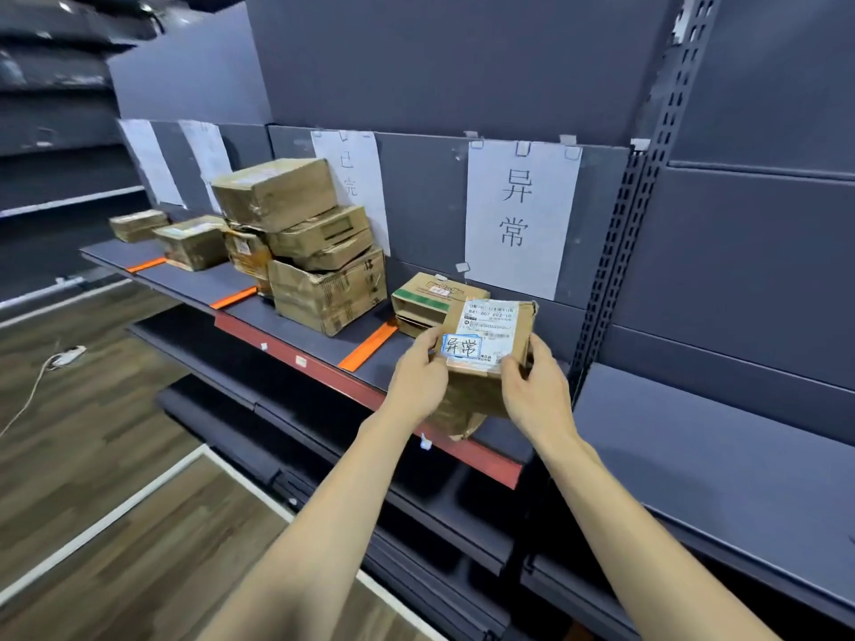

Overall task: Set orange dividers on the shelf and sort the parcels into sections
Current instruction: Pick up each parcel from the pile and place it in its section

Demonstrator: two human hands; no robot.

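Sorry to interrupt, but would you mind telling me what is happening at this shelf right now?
A person is sorting parcels on a grey shelf split by orange dividers. The left hand and right hand together grip a small cardboard box with a handwritten label, over the rightmost section, under a matching paper sign. One green-striped box already sits there; more parcels are stacked in sections further left.

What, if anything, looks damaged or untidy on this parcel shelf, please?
The parcel held by both hands has a torn, crumpled bottom flap. The stack of boxes left of the nearest orange divider sits skewed, its boxes dented.
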